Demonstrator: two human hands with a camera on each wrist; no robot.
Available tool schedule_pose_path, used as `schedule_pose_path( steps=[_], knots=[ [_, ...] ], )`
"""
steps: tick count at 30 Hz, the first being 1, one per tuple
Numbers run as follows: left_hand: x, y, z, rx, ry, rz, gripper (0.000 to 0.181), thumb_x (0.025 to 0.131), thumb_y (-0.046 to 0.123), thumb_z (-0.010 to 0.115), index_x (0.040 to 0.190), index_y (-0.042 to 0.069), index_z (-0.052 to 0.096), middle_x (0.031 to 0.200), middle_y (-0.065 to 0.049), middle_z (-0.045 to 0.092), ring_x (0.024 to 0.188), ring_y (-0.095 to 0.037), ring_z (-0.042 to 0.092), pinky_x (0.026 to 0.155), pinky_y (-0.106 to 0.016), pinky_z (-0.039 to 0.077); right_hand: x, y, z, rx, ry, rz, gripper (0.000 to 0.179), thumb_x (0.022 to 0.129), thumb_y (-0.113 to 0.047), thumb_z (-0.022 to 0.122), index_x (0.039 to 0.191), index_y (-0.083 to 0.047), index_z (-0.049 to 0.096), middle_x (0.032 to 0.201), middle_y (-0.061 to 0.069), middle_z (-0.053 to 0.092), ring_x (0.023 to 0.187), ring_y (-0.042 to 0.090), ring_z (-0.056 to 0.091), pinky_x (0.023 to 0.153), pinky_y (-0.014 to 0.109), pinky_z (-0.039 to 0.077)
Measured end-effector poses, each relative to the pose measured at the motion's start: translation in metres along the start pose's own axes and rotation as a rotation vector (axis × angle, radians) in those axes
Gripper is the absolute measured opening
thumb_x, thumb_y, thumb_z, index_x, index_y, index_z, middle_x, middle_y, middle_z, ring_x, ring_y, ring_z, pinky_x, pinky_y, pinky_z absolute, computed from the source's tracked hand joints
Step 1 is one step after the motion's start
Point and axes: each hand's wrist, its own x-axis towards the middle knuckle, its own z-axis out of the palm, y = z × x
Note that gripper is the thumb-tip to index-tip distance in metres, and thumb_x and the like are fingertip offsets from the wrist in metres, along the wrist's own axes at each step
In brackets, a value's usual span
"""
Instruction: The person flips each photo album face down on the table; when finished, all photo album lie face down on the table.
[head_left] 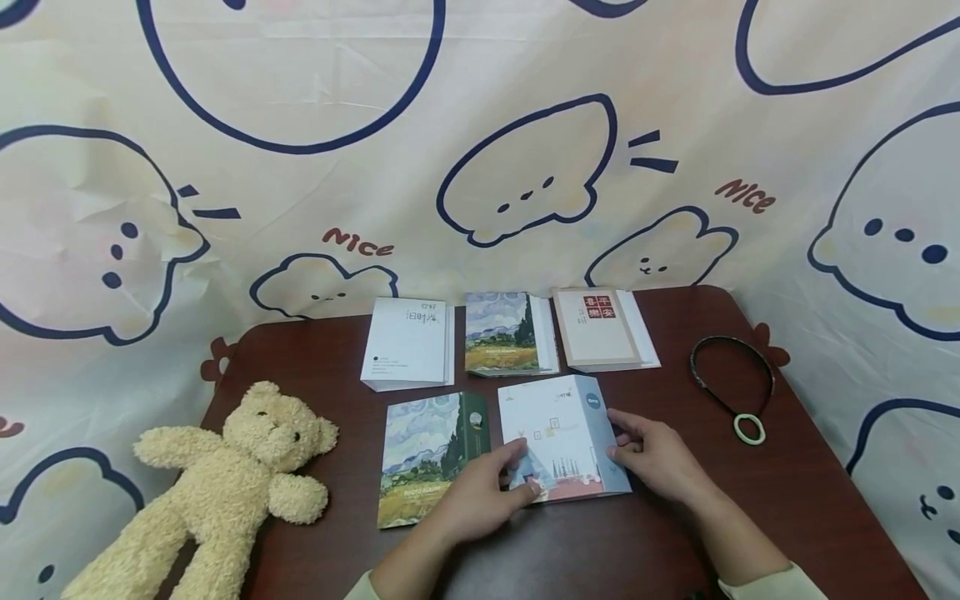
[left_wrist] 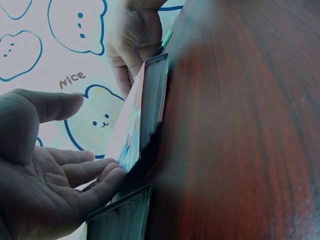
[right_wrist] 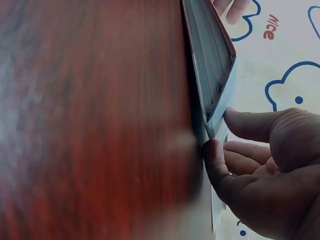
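A photo album (head_left: 551,417) with a pale illustrated cover and a blue side strip lies at the front middle of the table. My left hand (head_left: 483,496) is at its left edge, thumb spread away and fingertips touching the album's side (left_wrist: 131,145) in the left wrist view. On the opposite side my right hand (head_left: 656,457) pinches the edge of the blue strip between thumb and forefinger (right_wrist: 215,155). Another photo album (head_left: 420,458), with a painted landscape and a green strip, lies just left, partly covered by my left forearm.
Along the back lie a white album (head_left: 405,342), a landscape album (head_left: 501,333) and a cream album (head_left: 600,329) with red characters. A teddy bear (head_left: 225,483) lies at the left. A black cord with a pale green ring (head_left: 749,428) rests at the right.
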Motion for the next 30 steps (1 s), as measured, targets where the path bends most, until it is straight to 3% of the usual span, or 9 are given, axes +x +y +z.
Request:
schedule_pose_path(
  steps=[4, 15, 24, 30],
  knots=[
    [0.0, 0.001, -0.002, 0.002, -0.008, -0.004, 0.066, 0.099, 0.034, 0.07, 0.155, 0.007, 0.047, 0.145, -0.011, 0.061, 0.12, -0.03, 0.064, 0.097, -0.048, 0.053, 0.001, 0.0, 0.001, -0.019, -0.004, 0.01, 0.058, 0.092, -0.011, 0.076, 0.147, -0.005, 0.058, 0.103, 0.005, 0.069, 0.089, 0.018, 0.062, 0.073, 0.03, 0.051],
    [0.001, 0.005, -0.004, 0.007, -0.001, -0.006, 0.068, 0.097, 0.035, 0.072, 0.155, 0.008, 0.048, 0.14, -0.009, 0.063, 0.118, -0.027, 0.063, 0.095, -0.049, 0.052, 0.001, -0.001, -0.001, -0.017, -0.024, -0.003, 0.06, 0.091, -0.009, 0.076, 0.148, -0.003, 0.057, 0.101, 0.005, 0.069, 0.088, 0.017, 0.062, 0.072, 0.029, 0.052],
    [0.003, -0.001, -0.007, -0.058, -0.002, 0.04, 0.066, 0.099, 0.033, 0.07, 0.157, 0.011, 0.046, 0.141, -0.006, 0.062, 0.121, -0.027, 0.062, 0.099, -0.049, 0.052, 0.001, -0.003, -0.003, -0.013, -0.031, -0.046, 0.06, 0.091, -0.009, 0.075, 0.147, -0.002, 0.056, 0.099, 0.005, 0.068, 0.088, 0.017, 0.062, 0.071, 0.027, 0.051],
    [0.002, -0.004, -0.011, -0.097, 0.026, 0.03, 0.063, 0.1, 0.03, 0.071, 0.156, 0.014, 0.047, 0.141, -0.008, 0.062, 0.122, -0.033, 0.062, 0.102, -0.055, 0.05, 0.0, -0.008, -0.002, -0.014, -0.037, -0.061, 0.059, 0.091, -0.012, 0.079, 0.146, -0.006, 0.059, 0.101, 0.002, 0.068, 0.091, 0.016, 0.062, 0.075, 0.027, 0.052]
  ],
)
